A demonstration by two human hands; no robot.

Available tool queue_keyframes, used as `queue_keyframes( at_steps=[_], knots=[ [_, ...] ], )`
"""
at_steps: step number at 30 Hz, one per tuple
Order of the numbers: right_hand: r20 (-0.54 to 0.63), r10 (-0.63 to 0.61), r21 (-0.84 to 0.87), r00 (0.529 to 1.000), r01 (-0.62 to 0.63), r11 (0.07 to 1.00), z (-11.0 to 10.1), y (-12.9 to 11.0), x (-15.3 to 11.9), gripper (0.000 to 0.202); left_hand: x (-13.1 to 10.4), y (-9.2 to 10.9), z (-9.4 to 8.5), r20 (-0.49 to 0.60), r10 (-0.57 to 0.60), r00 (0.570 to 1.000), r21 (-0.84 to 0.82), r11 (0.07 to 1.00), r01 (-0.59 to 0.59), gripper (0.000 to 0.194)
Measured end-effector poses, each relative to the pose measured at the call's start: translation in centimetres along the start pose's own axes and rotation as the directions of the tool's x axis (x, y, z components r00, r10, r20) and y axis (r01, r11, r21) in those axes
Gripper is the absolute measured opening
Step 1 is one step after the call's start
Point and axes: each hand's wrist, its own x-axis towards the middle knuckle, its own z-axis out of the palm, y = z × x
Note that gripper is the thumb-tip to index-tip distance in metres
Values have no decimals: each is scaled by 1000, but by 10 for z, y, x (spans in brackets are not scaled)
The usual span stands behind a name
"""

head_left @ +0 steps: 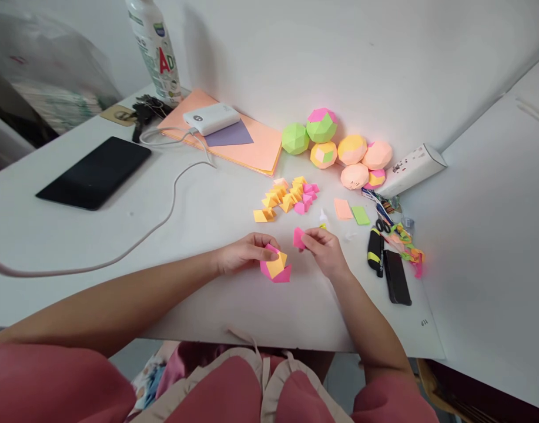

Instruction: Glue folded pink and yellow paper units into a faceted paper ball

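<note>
Closed around a joined pink and yellow folded-paper piece, my left hand is above the front middle of the table. A separate pink folded-paper unit is pinched in my right hand, a little to the right and apart from that piece. Behind my hands, several loose yellow folded-paper units lie in a cluster, with pink units at its right side. A small white glue bottle is just behind my right hand, partly hidden by it.
Finished paper balls stand against the wall, beside a white triangular box. Orange sheets carry a white power bank, whose cable crosses the left. A black tablet, scissors, and a black phone lie about.
</note>
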Motion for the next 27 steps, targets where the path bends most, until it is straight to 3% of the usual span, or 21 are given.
queue_keyframes(
  at_steps=[2, 6, 27],
  knots=[
    [68, 114, 194, 991, -125, 973, 0, 5, -14, 20, 0, 0, 0, -10, -14, 1000, 11, 1000, 14, 15],
    [128, 220, 249, 967, -246, 937, 3, 11, -26, 19, -1, 0, 0, -1, -5, 1000, 76, 997, 5, 13],
    [134, 308, 290, 942, -335, 897, 9, 6, -29, 22, -1, -2, 2, 15, 20, 1000, 160, 987, -22, 11]
  ],
)
